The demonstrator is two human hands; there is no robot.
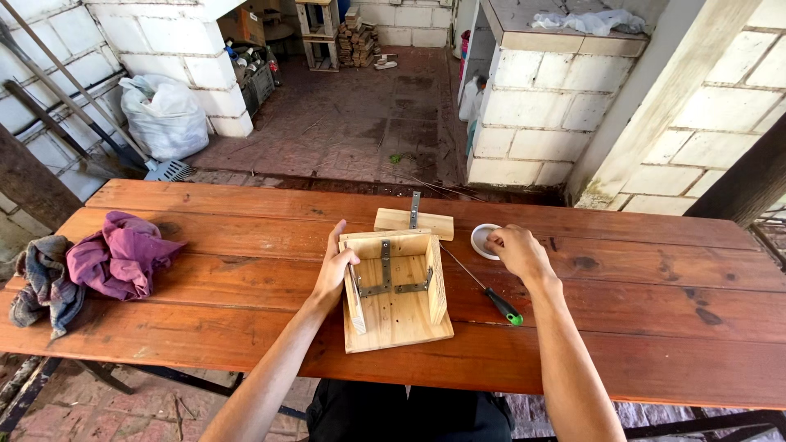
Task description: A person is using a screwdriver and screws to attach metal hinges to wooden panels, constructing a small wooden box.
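While the left hand (334, 270) presses flat against the outer face of the open wooden box (395, 288), fingers extended and thumb hooked near the top edge, the box sits braced on the plank table (639, 278) so it cannot slide. That hand is open, steadying rather than clasping. Inside the box, just right of the palm, 2 metal brackets (391, 278) lie against the base board. Beyond the fingertips rests a loose wood block (413, 223) with a metal strip on it. The right hand (516, 250) reaches forward, wrist bent, fingers curled down into a small white dish (483, 241); whether they pinch anything I cannot tell. Between both hands lies a green-handled screwdriver (483, 286), untouched.
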